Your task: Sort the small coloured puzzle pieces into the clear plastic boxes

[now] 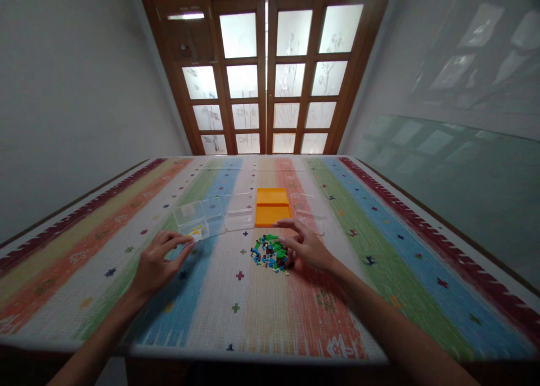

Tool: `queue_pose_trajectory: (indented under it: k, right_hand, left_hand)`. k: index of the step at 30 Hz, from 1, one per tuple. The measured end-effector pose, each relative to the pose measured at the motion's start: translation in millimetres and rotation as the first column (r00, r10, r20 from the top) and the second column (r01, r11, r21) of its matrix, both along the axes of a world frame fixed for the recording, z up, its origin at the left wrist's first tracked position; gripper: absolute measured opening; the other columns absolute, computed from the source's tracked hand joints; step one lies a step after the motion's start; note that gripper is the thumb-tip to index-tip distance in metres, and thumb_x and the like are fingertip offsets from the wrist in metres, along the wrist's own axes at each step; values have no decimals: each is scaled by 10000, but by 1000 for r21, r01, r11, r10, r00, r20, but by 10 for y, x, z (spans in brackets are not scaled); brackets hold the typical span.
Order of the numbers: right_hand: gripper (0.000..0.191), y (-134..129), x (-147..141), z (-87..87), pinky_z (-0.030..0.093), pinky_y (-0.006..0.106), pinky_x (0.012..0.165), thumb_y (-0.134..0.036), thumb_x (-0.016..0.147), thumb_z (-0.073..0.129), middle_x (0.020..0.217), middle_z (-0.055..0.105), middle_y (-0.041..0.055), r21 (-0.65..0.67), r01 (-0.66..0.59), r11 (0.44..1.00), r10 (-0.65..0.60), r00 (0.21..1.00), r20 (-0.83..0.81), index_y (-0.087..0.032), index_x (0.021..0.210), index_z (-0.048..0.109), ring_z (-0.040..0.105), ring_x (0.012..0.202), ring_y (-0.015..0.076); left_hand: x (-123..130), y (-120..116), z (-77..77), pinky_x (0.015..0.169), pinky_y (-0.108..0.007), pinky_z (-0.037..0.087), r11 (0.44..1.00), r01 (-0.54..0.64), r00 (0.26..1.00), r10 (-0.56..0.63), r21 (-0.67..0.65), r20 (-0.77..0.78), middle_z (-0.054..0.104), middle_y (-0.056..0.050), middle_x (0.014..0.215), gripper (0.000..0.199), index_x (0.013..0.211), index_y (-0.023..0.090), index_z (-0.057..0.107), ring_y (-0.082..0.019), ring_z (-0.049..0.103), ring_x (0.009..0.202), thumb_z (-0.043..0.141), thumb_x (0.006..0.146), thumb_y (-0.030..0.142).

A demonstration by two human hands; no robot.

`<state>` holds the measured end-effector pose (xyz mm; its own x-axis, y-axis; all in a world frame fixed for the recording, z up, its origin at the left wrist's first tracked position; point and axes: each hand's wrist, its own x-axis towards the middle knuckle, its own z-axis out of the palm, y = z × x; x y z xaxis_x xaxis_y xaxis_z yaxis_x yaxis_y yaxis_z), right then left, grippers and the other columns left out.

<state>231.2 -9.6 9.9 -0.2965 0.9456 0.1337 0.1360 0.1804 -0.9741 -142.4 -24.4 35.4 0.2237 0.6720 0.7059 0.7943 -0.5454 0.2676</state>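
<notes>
My left hand [159, 260] is at the near edge of a clear plastic box [189, 212], thumb and forefinger pinched close together. Small yellow pieces [197, 230] lie in that box by the fingertips. Whatever the pinch holds is too small to make out. Over the right side of a pile of tiny toy bricks [266, 253], green, blue, brown and cream, hovers my right hand [310, 248]. Its forefinger stretches forward, apart from the thumb, and nothing shows between them. The hand hides part of the pile's right edge.
Behind the pile is an orange two-part tray [273, 216]. Clear plastic trays flank it, one on the left [240, 220] and another on the right [314, 221], partly behind my right hand. A striped cloth [219, 296] covers the table. Wooden glazed doors [266, 110] stand beyond.
</notes>
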Motion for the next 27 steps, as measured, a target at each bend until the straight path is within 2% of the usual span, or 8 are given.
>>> queue_pose_trajectory:
  k: [2, 4, 7, 8, 13, 18, 27]
  right_hand:
    - [354, 2, 8, 7, 479, 211, 390, -383, 897, 680, 1163, 718, 101, 12, 10, 1000, -10, 1000, -2, -218, 1200, 603, 594, 465, 66]
    - [330, 1, 12, 18, 480, 215, 390, -384, 899, 680, 1199, 704, 107, 23, 21, 1000, -20, 1000, -12, -220, 1177, 615, 603, 471, 67]
    - [316, 1, 12, 33, 488, 217, 400, -388, 903, 671, 1078, 729, 85, 15, 20, 1000, -20, 1000, -7, -212, 1162, 622, 615, 465, 79]
    - [323, 2, 12, 35, 487, 217, 399, -394, 904, 666, 1016, 732, 71, 7, 18, 1000, -18, 1000, -2, -208, 1164, 621, 616, 458, 84]
    - [356, 11, 19, 18, 492, 219, 392, -428, 899, 656, 908, 718, 49, -15, 26, 1000, -26, 1000, 8, -191, 1162, 615, 615, 443, 95]
    - [323, 24, 33, -4, 511, 237, 416, -421, 913, 632, 875, 720, 44, 8, 59, 998, -59, 998, 11, -199, 1148, 625, 615, 472, 109]
    - [342, 63, 67, -5, 486, 227, 430, -450, 897, 632, 1031, 722, 72, 59, 64, 996, -66, 997, 49, -180, 1106, 635, 608, 469, 84]
  left_hand:
    - [-189, 24, -46, 797, -362, 570, 993, -97, 995, 97, -69, -5, 692, -16, 833, 223, 842, 261, 739, -202, 665, 778, 622, 899, 443]
    - [-334, 58, -104, 836, -393, 567, 985, -144, 989, 145, -97, -1, 698, -22, 821, 274, 818, 256, 732, -213, 666, 772, 603, 888, 488]
    - [-476, 113, -186, 1000, -472, 510, 976, -170, 985, 170, -137, -15, 711, -25, 823, 302, 808, 249, 719, -229, 679, 805, 589, 875, 513]
    - [-504, 128, -208, 1008, -479, 503, 972, -178, 984, 176, -152, -26, 716, -31, 828, 304, 810, 245, 719, -237, 684, 818, 586, 869, 512]
    - [-524, 163, -271, 837, -405, 558, 946, -180, 983, 166, -271, -74, 736, -68, 855, 339, 822, 228, 730, -257, 701, 828, 560, 862, 518]
    - [-476, 179, -286, 851, -388, 560, 938, -157, 986, 133, -310, -97, 753, -71, 867, 332, 826, 223, 737, -254, 711, 849, 546, 865, 491]
    - [-408, 180, -225, 793, -366, 566, 934, -161, 986, 135, -319, -102, 754, -76, 846, 334, 805, 222, 735, -248, 709, 797, 532, 846, 485]
